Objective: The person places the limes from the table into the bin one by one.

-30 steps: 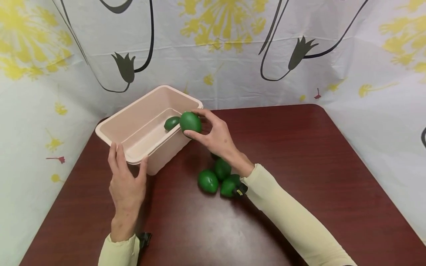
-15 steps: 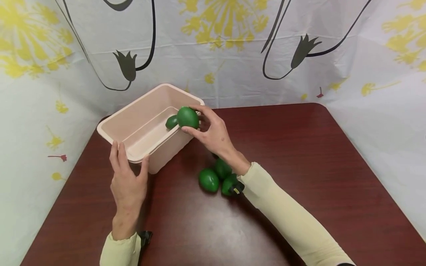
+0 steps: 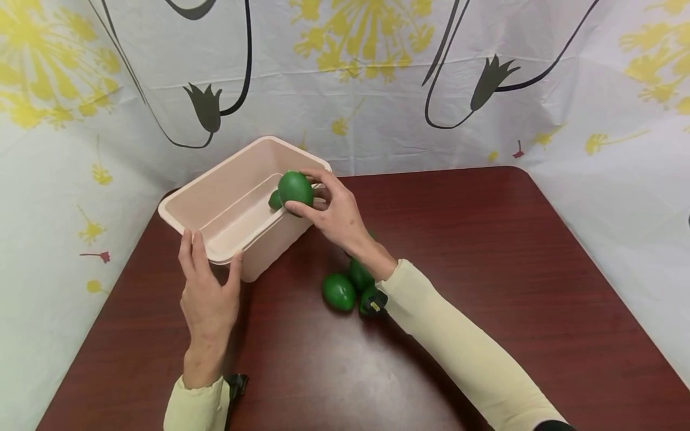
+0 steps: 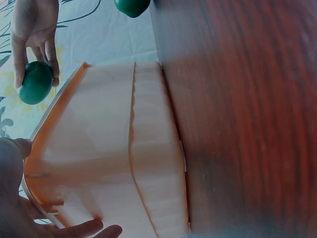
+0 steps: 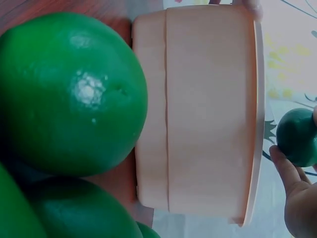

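My right hand (image 3: 338, 211) pinches a glossy green lime (image 3: 295, 189) between thumb and fingers, over the near long rim of a pale pink plastic bin (image 3: 259, 251). In the left wrist view, that lime (image 4: 35, 82) shows just above the rim. Inside the bin, a second lime (image 3: 275, 200) lies partly hidden behind the held one. My left hand (image 3: 210, 302) grips the bin's near left corner; its thumb is at the rim and its fingertips (image 4: 110, 231) reach the outer wall in the left wrist view.
Several more limes (image 3: 338, 292) sit clustered on the dark red wood table (image 3: 485, 269), partly under my right forearm; one lime (image 5: 74, 94) looms close in the right wrist view. A white patterned cloth (image 3: 377, 131) hangs behind and at both sides of the table.
My right hand has carried the lime a little left and slightly up, further over the bin's rim. My left hand and the bin stay nearly where they were.
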Motion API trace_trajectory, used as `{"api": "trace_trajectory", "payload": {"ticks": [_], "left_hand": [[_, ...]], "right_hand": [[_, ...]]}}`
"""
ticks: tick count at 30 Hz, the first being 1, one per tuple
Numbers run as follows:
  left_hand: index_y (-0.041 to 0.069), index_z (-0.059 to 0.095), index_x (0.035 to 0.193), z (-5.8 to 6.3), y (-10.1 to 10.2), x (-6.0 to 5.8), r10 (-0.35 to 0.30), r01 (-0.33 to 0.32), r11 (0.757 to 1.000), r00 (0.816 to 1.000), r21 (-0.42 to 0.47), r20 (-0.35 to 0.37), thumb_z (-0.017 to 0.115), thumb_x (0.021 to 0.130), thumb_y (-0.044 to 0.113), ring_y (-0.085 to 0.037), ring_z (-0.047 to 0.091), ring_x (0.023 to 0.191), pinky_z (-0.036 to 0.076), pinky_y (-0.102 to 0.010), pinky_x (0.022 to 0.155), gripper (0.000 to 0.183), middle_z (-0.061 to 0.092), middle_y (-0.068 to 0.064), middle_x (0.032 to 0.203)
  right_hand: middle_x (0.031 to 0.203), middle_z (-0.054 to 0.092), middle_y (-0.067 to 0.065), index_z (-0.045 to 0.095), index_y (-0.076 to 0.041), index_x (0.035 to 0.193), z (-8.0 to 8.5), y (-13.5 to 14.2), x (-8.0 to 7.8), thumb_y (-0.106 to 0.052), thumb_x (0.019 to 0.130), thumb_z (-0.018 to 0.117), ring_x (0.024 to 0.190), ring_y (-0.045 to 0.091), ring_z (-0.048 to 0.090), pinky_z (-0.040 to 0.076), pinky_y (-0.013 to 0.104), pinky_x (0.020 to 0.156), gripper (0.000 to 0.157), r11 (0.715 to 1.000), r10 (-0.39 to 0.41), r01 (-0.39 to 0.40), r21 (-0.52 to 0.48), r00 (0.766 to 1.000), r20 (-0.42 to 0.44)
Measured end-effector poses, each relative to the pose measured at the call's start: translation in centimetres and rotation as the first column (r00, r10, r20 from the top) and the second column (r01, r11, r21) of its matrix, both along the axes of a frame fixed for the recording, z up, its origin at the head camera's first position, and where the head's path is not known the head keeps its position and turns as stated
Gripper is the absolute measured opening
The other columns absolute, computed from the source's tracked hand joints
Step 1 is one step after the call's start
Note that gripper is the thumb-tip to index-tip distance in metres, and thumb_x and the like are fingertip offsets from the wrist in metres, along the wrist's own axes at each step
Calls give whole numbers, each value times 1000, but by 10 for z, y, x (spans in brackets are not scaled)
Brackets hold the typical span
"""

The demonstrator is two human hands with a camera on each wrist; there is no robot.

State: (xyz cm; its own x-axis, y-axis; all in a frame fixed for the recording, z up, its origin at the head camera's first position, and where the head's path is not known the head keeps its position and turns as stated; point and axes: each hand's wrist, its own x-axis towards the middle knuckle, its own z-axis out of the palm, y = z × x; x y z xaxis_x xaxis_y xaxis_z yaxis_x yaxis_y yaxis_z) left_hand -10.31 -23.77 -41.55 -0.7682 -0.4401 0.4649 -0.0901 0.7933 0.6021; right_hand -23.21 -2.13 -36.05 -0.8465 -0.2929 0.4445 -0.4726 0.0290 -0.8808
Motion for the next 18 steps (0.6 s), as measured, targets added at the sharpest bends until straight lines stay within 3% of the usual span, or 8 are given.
{"api": "trace_trajectory", "payload": {"ticks": [18], "left_hand": [[18, 28, 166, -1, -1, -1, 0, 0, 1000, 1000, -6, -6, 60, 101, 52, -61, 63, 94, 46, -71, 77, 80, 24, -2, 174]], "right_hand": [[127, 66, 9, 61, -13, 141, 0, -12, -5, -22, 87, 86, 111, 20, 69, 56, 26, 97, 60, 998, -31, 32, 59, 999, -24]]}}
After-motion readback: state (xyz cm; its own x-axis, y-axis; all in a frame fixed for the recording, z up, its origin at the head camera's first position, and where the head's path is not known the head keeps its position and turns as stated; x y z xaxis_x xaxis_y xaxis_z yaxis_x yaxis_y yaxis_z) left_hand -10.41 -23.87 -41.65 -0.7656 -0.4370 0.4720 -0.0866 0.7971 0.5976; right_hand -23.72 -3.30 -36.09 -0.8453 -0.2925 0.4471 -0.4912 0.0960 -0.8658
